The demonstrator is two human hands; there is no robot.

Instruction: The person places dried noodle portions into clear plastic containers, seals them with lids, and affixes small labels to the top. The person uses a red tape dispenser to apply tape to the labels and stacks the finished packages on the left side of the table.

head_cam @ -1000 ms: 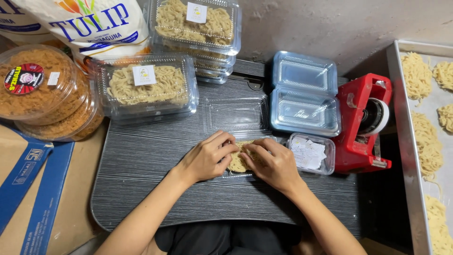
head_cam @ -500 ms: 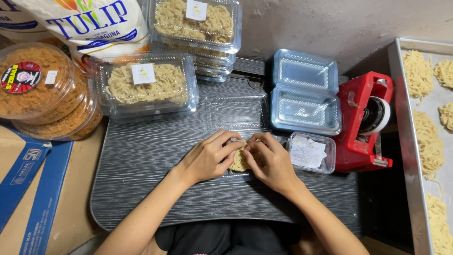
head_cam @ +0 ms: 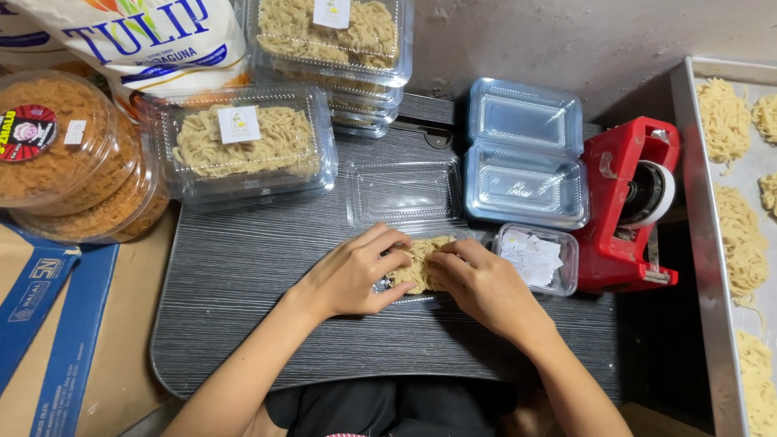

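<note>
Noodles sit in the bottom half of an open clear tray on the dark striped tabletop, right in front of me, with the tray's lid lying flat behind it. My two hands cover most of the block, so I cannot tell for sure how well it fills the corners.

I go from the large things down. A long metal pan of loose noodle nests runs along my right, so more blocks are within reach. Filled, labelled boxes stand at the back left, and empty nested trays behind the right hand. A red tape dispenser is just beside a small tub of paper labels, which sits close to my right hand.

My left hand curls over the left edge of the block, fingers bent and pressing, a narrow grip on the noodles. My right hand does the same from the other side, fingertips tucked against the strands.

To do this well, I judge that I should press inward and downward evenly from both sides, gently, since dry strands snap and scatter. Stray ends need tucking below the rim, or the lid will not close flat. I should keep the tray from sliding as I push.
</note>
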